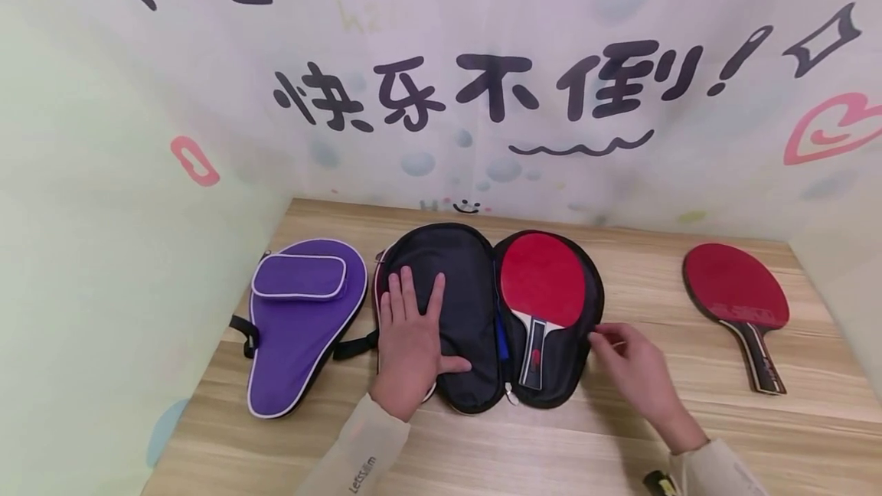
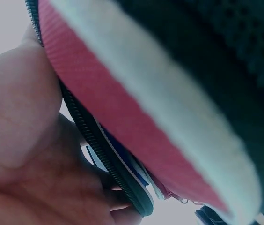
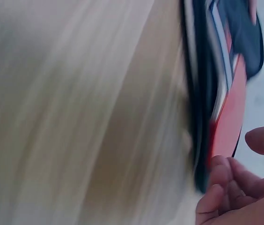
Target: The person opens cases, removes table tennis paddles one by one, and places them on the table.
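A zippered table tennis bat case [image 1: 468,335] lies unfolded, black lining up, with a red table tennis bat [image 1: 543,278] in its right half, handle toward me. My left hand [image 1: 411,335] rests flat on the left half, fingers spread. In the left wrist view, the palm [image 2: 24,117] is beside the case's red side and zipper [image 2: 97,150]. At the right rim of the case is my right hand [image 1: 637,370], its fingertips right at the edge. In the right wrist view, its thumb [image 3: 262,139] stands apart from the bent fingers [image 3: 225,183], which overlap the red bat's end.
A closed purple bat case [image 1: 299,335] with white piping lies at the left, its black strap [image 1: 246,331] sticking out. Another red bat [image 1: 736,285] lies on the wooden table [image 1: 517,450] at the right. A printed wall cloth [image 1: 427,128] stands behind the table.
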Demonstrator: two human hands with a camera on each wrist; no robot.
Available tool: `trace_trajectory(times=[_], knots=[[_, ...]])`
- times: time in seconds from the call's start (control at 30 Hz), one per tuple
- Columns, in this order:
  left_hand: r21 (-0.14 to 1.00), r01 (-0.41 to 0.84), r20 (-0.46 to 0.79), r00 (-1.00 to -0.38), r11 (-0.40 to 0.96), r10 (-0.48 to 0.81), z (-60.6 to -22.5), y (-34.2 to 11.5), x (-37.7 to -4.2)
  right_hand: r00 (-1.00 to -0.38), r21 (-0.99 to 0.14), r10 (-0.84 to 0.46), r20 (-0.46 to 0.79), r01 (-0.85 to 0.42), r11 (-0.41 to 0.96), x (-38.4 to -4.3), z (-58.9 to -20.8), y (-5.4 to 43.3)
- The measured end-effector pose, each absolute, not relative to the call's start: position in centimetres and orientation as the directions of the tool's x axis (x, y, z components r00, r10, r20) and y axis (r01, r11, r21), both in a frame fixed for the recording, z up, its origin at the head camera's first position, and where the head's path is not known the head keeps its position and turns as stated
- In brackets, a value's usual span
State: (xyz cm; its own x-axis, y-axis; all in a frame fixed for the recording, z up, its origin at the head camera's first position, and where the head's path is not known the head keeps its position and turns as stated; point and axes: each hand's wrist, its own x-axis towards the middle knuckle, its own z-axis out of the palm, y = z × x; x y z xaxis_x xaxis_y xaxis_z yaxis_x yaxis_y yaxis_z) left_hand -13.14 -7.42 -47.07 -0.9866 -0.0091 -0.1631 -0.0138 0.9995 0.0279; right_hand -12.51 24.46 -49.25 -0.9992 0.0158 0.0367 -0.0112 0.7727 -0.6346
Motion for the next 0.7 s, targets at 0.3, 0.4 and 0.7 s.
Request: trace_trajectory(times=[0.3, 0.4, 0.7], knots=[[0.020, 0.019, -0.102, -0.995, 1.000, 0.021, -47.2, -7.4, -13.0, -0.988, -0.583, -0.115, -0.104, -0.033, 0.812, -12.1, -49.4, 18.2], [0.015, 0.014, -0.116, -0.993, 1.000, 0.015, -47.1, -7.4, -13.1, -0.992, -0.538, -0.115, -0.058, -0.066, 0.841, -11.9, -50.0, 17.3], [0.031, 0.002, -0.133, -0.991, 1.000, 0.006, -47.1, -7.4, -13.1, -0.994, -0.615, -0.040, -0.106, 0.034, 0.788, -11.6, -50.4, 17.0]])
